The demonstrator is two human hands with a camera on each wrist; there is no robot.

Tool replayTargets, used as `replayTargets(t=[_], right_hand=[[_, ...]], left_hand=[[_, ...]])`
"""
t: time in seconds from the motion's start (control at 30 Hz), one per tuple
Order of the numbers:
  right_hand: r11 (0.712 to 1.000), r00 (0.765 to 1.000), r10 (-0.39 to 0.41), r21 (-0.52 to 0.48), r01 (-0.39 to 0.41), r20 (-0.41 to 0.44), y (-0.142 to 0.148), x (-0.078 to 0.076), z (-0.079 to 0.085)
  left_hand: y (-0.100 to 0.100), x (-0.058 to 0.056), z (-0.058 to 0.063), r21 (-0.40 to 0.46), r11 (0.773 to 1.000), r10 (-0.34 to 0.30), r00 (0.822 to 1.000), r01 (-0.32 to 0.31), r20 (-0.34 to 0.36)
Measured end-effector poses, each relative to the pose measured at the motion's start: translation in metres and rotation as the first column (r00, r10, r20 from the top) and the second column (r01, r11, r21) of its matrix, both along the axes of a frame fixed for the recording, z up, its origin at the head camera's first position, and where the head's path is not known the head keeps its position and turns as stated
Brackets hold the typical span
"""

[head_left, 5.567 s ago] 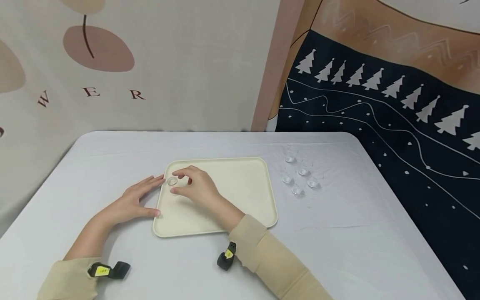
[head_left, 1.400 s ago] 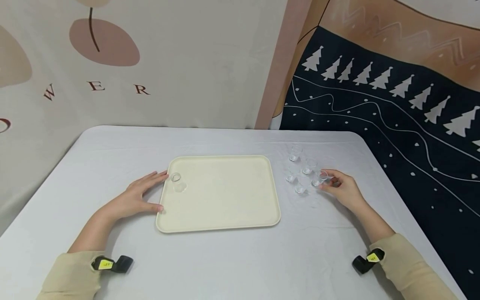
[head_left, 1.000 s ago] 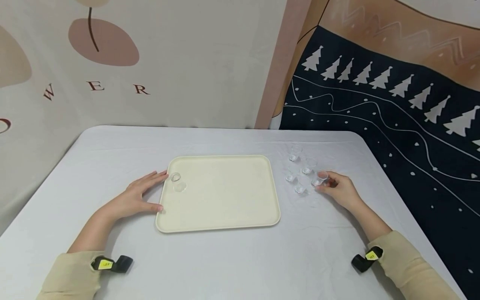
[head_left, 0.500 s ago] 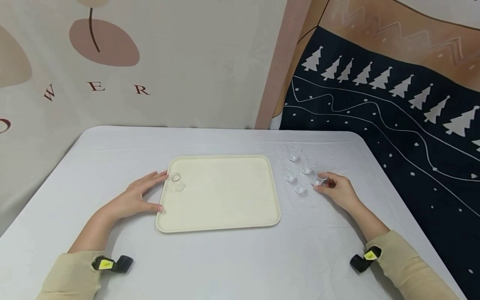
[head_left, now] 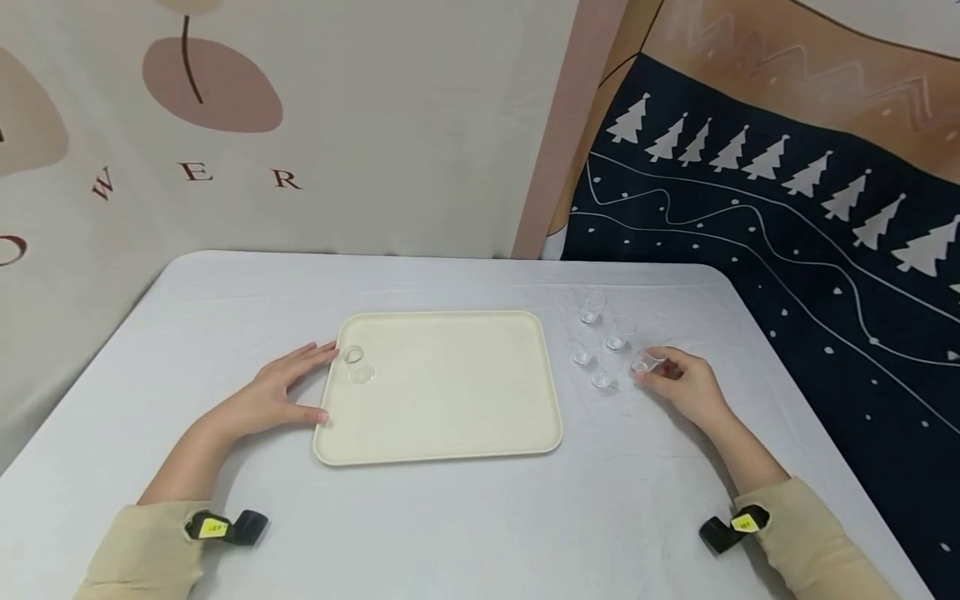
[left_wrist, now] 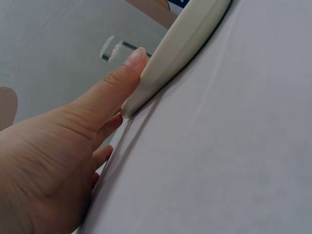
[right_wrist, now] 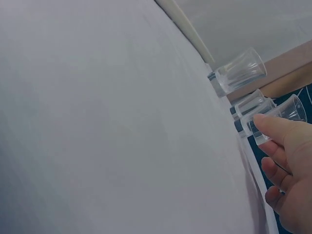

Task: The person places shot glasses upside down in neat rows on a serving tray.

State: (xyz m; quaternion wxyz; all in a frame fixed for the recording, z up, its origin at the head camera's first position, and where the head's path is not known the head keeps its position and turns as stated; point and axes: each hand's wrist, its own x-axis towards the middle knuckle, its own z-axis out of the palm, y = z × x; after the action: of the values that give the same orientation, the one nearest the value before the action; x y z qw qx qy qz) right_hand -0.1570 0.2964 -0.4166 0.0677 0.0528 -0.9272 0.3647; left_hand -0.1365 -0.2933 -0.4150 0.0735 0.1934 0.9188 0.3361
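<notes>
In the head view my right hand (head_left: pixel 688 390) pinches a small clear shot glass (head_left: pixel 647 362) between thumb and fingers, at the right side of a group of similar glasses. The held glass (right_wrist: pixel 287 111) overlaps its neighbours in the right wrist view, its wider rim away from the table. My left hand (head_left: pixel 273 392) lies at the left edge of the cream tray (head_left: pixel 450 457), thumb and fingertips touching its rim with fingers extended. Near that edge a shot glass (head_left: pixel 353 355) stands upside down on the tray, its thick base (left_wrist: pixel 108 48) uppermost.
Several upright shot glasses (head_left: pixel 602 379) stand close together right of the tray, on a white-covered table (head_left: pixel 465 533). Behind the table hang a pale printed cloth (head_left: pixel 390 167) and a dark one with white trees (head_left: pixel 750 225).
My right hand has left the upside-down glass on the tray and moved right to the glass group. It now grips another glass, which tips slightly rightward. My left hand stays at the tray.
</notes>
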Motion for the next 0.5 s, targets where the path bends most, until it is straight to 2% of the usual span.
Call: replayTargets(t=[0.33,0.5], right_hand=[[0.999,1.000,-0.004,-0.037,0.003,-0.019,-0.004,0.009,0.015],[0.999,0.998,-0.016,-0.033,0.014,-0.057,-0.007,0.012,0.021]], left_hand=[[0.000,0.000,0.001,0.001,1.000,0.002,1.000,-0.002,0.002],[0.000,0.000,0.001,0.003,1.000,-0.001,1.000,0.001,0.000]])
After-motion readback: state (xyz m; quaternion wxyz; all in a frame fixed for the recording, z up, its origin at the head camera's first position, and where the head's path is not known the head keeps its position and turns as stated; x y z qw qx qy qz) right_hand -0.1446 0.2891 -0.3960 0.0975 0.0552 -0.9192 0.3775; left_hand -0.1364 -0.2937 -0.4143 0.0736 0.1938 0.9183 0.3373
